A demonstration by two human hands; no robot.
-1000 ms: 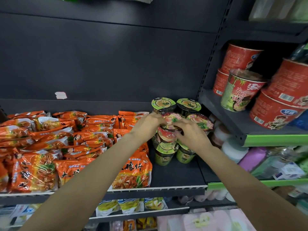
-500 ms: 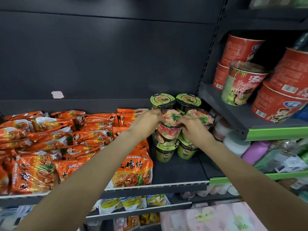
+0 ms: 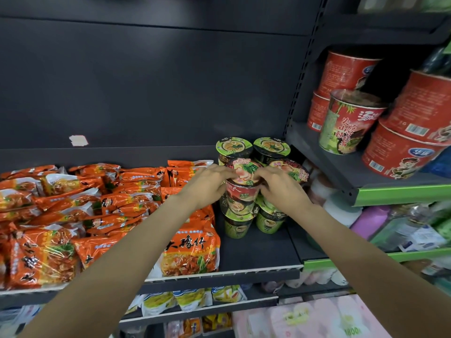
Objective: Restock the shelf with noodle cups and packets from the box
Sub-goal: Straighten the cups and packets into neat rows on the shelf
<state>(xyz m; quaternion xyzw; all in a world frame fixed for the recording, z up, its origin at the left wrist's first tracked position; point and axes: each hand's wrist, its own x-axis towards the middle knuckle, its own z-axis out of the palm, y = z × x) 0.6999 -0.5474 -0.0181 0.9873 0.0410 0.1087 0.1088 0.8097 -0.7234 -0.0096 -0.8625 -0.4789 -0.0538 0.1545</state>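
Heap of crinkly orange plastic noodle packets (image 3: 73, 215) at 9 o'clock on dark metal shelf (image 3: 256, 254), too many to count; front packet (image 3: 190, 250) shows large Chinese characters. Left hand (image 3: 207, 186) and right hand (image 3: 280, 189) grip red paper noodle cup (image 3: 242, 189), stacked on green-lidded cups (image 3: 238, 222) at centre. Five red tubs (image 3: 400, 152) at 2 o'clock.

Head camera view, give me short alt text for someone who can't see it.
Two bare hands, left hand and right hand, grip a red noodle cup stacked on green noodle cups on a dark shelf. Orange noodle packets fill the shelf's left side; large red noodle bowls sit on a higher shelf at right.
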